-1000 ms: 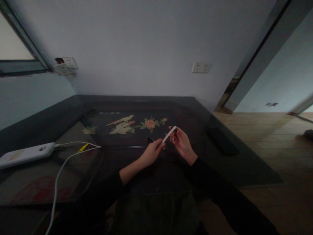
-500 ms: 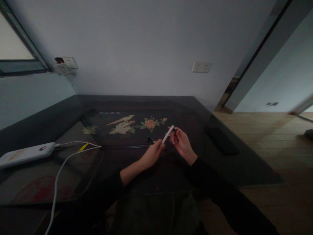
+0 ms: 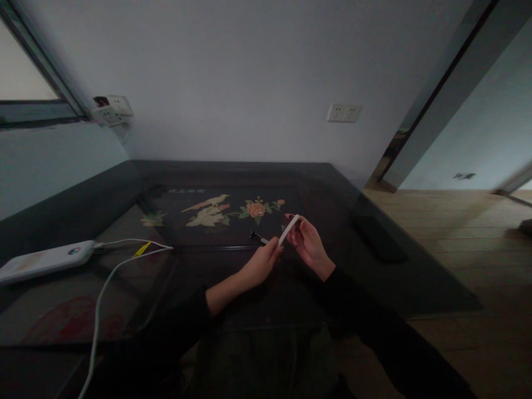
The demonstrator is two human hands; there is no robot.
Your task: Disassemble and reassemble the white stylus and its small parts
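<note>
Both hands meet over the dark glass-topped table point(image 3: 374, 288), just in front of its inlaid bird-and-flower panel point(image 3: 216, 211); between them they hold one slim white pen-like stick point(image 3: 288, 230), tilted up to the right. The left hand point(image 3: 261, 265) is closed on its lower end, pinching it between thumb and fingers; the right hand point(image 3: 308, 244) curls narrowly about the upper end, where a small red tip shows. A short dark piece point(image 3: 258, 238) with a pale end lies just past the left hand — whether it touches the stick is too dim to tell. The stick looks light, stiff and smooth, probably a little slippery, so a pinch near each end seems best. One white power bank point(image 3: 44, 259) lies far left with two white cables point(image 3: 124, 256); one double wall socket point(image 3: 343, 113) sits behind.
</note>
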